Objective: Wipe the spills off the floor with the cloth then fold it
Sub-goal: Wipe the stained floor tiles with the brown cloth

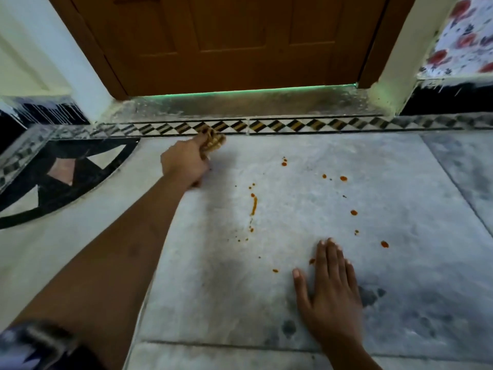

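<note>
Orange-red spills dot the grey marble floor [293,222]: a long streak [253,205] in the middle and several drops to its right, such as one drop [384,244]. My left hand [186,162] is stretched far forward, closed on a bunched tan checked cloth [214,141] near the patterned border strip. My right hand [329,287] lies flat on the floor with fingers spread, close to a small drop [311,261].
A brown wooden door [226,44] with a stone threshold [240,104] stands ahead. A black-and-white patterned tile border [293,125] runs across. A dark curved inlay [66,172] lies at the left. Floral fabric [464,38] hangs at the top right.
</note>
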Available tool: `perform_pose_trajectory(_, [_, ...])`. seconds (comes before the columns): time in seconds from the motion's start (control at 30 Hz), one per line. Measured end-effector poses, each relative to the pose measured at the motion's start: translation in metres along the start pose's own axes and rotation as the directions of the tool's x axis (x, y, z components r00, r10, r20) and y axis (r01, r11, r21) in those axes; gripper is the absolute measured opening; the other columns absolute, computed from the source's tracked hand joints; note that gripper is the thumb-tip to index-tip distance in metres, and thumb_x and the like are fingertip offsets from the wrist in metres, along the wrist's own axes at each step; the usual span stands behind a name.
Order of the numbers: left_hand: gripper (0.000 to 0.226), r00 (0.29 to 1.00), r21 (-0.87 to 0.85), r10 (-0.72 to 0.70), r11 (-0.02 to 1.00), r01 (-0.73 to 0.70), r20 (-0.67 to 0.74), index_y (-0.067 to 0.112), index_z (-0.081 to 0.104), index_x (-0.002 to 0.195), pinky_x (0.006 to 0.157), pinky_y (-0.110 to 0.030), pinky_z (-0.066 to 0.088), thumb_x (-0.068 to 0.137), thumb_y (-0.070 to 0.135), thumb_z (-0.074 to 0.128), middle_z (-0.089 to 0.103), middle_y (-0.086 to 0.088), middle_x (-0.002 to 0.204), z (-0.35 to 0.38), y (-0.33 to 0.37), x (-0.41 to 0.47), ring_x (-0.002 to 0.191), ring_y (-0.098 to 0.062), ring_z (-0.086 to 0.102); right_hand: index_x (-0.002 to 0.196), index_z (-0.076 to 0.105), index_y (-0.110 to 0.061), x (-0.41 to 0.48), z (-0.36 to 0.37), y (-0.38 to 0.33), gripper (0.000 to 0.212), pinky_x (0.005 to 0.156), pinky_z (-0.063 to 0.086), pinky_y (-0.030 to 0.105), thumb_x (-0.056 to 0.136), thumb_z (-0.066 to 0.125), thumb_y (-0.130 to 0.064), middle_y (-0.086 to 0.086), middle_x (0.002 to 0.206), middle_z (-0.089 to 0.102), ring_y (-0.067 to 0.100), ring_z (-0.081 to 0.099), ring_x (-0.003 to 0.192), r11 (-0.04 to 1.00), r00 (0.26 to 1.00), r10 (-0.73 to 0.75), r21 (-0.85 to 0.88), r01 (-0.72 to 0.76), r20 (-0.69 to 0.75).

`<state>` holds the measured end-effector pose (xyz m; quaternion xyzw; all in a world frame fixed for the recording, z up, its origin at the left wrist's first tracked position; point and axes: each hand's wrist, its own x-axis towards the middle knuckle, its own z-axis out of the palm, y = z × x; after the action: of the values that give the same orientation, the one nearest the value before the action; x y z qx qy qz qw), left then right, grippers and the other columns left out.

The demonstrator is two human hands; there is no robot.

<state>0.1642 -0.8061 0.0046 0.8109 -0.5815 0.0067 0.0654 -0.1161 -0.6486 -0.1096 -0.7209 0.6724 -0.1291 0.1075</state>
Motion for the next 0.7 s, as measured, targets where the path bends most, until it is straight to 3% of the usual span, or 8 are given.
perform_pose_trajectory(0.07, [0.047, 0.993, -0.063, 0.073, 0.996, -0.067, 0.095, 0.035, 0.042, 0.139, 0.087, -0.037, 0.045, 0.093, 0.044, 0.049, 0.058, -0.008, 0.13, 0.015, 0.009, 0.002, 0.117, -0.033, 0.052, 0.143, 0.033, -0.004, 0.001, -0.001, -0.001, 0.082, 0.114, 0.007, 0.029, 0.09, 0.012, -0.062, 0.011, 0.15, 0.033, 0.023, 0.031, 0.137, 1.0, 1.0, 0.017, 0.016, -0.017, 0.02])
perform_pose_trajectory(0.2, [0.048, 0.997, -0.119, 0.082, 0.989, -0.083, -0.015, 0.03, 0.041, 0.141, 0.096, -0.04, 0.04, 0.096, 0.048, 0.039, 0.051, -0.007, 0.139, 0.031, 0.004, 0.002, 0.127, -0.031, 0.046, 0.143, 0.034, -0.003, 0.001, -0.003, -0.003, 0.08, 0.113, 0.008, 0.03, 0.091, 0.011, -0.06, 0.012, 0.149, 0.033, 0.025, 0.033, 0.137, 1.0, 0.999, 0.022, 0.008, -0.022, 0.029])
perform_pose_trajectory(0.27, [0.058, 0.982, -0.108, 0.165, 0.982, -0.155, 0.087, 0.033, 0.026, 0.147, 0.111, -0.045, 0.021, 0.094, 0.057, 0.034, 0.027, -0.004, 0.155, 0.045, -0.006, 0.012, 0.143, -0.025, 0.023, 0.143, 0.033, -0.003, 0.002, -0.002, -0.002, 0.079, 0.114, 0.009, 0.03, 0.091, 0.012, -0.059, 0.012, 0.15, 0.032, 0.024, 0.033, 0.137, 1.0, 0.999, 0.026, 0.006, -0.026, 0.029])
perform_pose_trajectory(0.37, [0.072, 0.933, -0.052, 0.162, 0.987, -0.153, 0.321, 0.041, 0.004, 0.148, 0.116, -0.05, -0.001, 0.087, 0.072, 0.026, -0.006, 0.003, 0.16, 0.071, -0.009, 0.023, 0.147, -0.02, -0.007, 0.143, 0.033, -0.004, 0.002, -0.001, -0.002, 0.075, 0.114, 0.01, 0.031, 0.091, 0.019, -0.056, 0.011, 0.15, 0.032, 0.024, 0.032, 0.138, 1.0, 1.0, 0.027, 0.013, -0.027, 0.005])
perform_pose_trajectory(0.5, [0.078, 0.954, -0.015, 0.124, 0.992, -0.125, 0.274, 0.043, -0.001, 0.147, 0.115, -0.052, -0.004, 0.081, 0.079, 0.021, -0.008, 0.004, 0.16, 0.084, 0.009, 0.01, 0.146, -0.022, -0.008, 0.141, 0.037, -0.002, 0.002, -0.001, -0.002, 0.074, 0.112, 0.013, 0.033, 0.086, 0.033, -0.05, 0.015, 0.147, 0.036, 0.027, 0.034, 0.136, 1.0, 1.0, 0.014, -0.003, -0.014, -0.027])
perform_pose_trajectory(0.63, [0.081, 0.892, -0.021, 0.355, 0.931, -0.364, 0.281, 0.045, -0.007, 0.145, 0.115, -0.046, -0.006, 0.075, 0.079, 0.012, -0.012, 0.009, 0.158, 0.082, -0.007, -0.041, 0.146, -0.014, -0.011, 0.142, 0.033, -0.001, 0.002, -0.002, -0.002, 0.074, 0.112, 0.011, 0.034, 0.087, 0.03, -0.05, 0.016, 0.149, 0.033, 0.027, 0.03, 0.138, 1.0, 1.0, 0.013, -0.023, -0.013, -0.016])
perform_pose_trajectory(0.7, [0.078, 0.869, -0.045, 0.38, 0.921, -0.386, 0.318, 0.045, -0.005, 0.145, 0.116, -0.044, -0.003, 0.076, 0.077, 0.012, -0.01, 0.009, 0.159, 0.077, -0.028, -0.043, 0.146, -0.012, -0.009, 0.144, 0.03, -0.001, 0.002, -0.002, -0.003, 0.075, 0.113, 0.008, 0.033, 0.088, 0.028, -0.051, 0.016, 0.15, 0.029, 0.026, 0.027, 0.139, 0.999, 1.0, 0.013, -0.029, -0.013, -0.002])
